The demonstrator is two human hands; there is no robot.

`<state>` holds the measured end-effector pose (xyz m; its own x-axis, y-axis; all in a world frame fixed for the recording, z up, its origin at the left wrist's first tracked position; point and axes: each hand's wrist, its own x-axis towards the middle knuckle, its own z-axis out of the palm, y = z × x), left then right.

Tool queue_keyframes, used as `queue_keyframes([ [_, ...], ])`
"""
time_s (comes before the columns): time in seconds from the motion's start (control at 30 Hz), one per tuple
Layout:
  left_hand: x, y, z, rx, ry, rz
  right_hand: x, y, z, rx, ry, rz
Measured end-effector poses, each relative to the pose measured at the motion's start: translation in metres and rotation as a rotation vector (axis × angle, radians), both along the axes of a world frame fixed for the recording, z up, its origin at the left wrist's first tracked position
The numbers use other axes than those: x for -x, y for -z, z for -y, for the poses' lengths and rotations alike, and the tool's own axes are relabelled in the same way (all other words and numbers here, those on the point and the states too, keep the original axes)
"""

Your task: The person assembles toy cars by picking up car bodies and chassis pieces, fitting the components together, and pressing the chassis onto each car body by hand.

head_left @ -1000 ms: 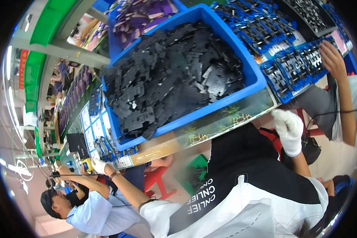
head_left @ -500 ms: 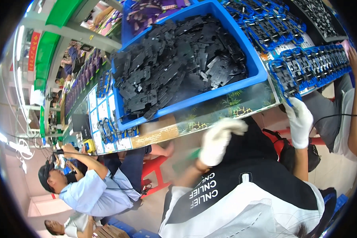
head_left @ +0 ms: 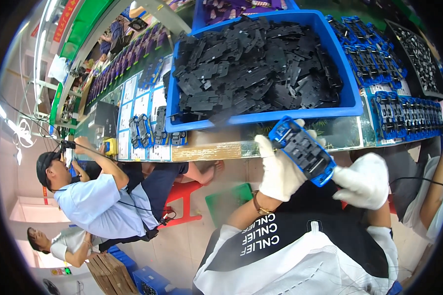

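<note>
Both my hands wear white gloves. My left hand is closed around a blue toy car, its black underside facing up, with the thumb along its left side. The car is tilted in front of my chest, just below the table's near edge. At the car's lower right end is my right hand, fingers bent together and touching that end; its fingertips are partly hidden. Beyond the car stands a blue bin heaped with flat black plastic chassis plates.
Rows of upturned blue cars lie on the table at right, beside a black tray of small parts. A few cars sit left of the bin. A co-worker in a light blue shirt sits at left; another person's arm is at right.
My right hand has come back from the row of cars at right, and a car is now between my hands. My left hand has closed on it. The view has shifted.
</note>
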<state>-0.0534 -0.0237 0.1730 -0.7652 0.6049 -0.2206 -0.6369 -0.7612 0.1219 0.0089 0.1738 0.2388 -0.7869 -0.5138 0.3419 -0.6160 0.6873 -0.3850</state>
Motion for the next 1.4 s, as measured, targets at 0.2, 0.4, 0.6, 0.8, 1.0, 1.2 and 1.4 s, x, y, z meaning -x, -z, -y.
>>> queue_keyframes([
  [0.2,0.006,0.002,0.043,0.106,-0.122,-0.005,0.125,-0.005,0.014,-0.289,0.359,-0.29],
  [0.4,0.004,-0.001,0.058,0.076,-0.149,0.023,0.212,0.021,-0.007,-0.704,0.212,-0.354],
  [0.6,0.01,0.013,0.07,0.016,-0.178,0.029,0.198,-0.016,-0.001,-0.571,0.094,-0.733],
  [0.8,0.012,0.006,0.059,0.009,-0.091,0.041,0.223,0.016,-0.006,-0.977,0.151,-0.468],
  [1.0,0.006,0.017,0.067,-0.025,-0.095,-0.009,0.207,-0.032,-0.02,-0.486,0.253,-0.546],
  [1.2,0.01,0.016,0.065,-0.053,-0.126,0.019,0.183,-0.039,-0.021,0.372,0.518,0.109],
  [1.4,0.009,0.01,0.056,0.109,-0.118,0.059,0.175,-0.009,-0.007,0.566,0.432,0.442],
])
